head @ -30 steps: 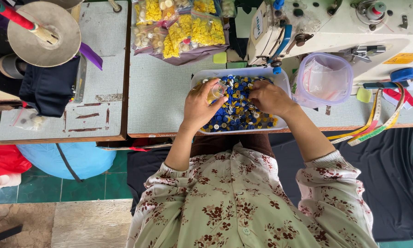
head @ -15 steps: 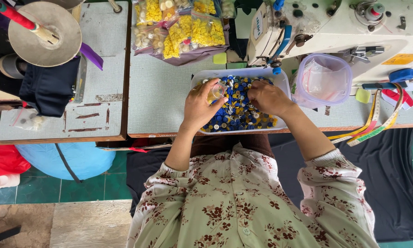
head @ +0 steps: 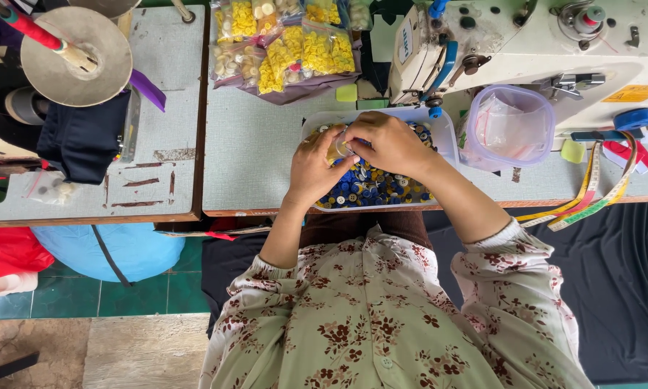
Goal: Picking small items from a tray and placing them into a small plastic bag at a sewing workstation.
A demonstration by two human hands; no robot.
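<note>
both hands meet over the far left part of the clear plastic tray (head: 450, 137), our landmark throughout. our left hand (head: 315, 169) comes in from the tray's near left side with its fingers curled; our right hand (head: 390, 144) crosses from the near right and lies over the tray's middle. between their fingertips sits a small clear bag (head: 342, 146), pinched narrowly from both sides (whether either hand alone carries it, we cannot tell). the bag lies directly ahead of both hands, with the left hand's fingertips slightly nearer to it; its long axis cannot be told. blue and white buttons (head: 371, 187) fill the tray beneath the hands. beyond the tray's far left corner lie bags of yellow buttons (head: 302, 47); just right of the tray stands a clear round tub (head: 508, 126).
</note>
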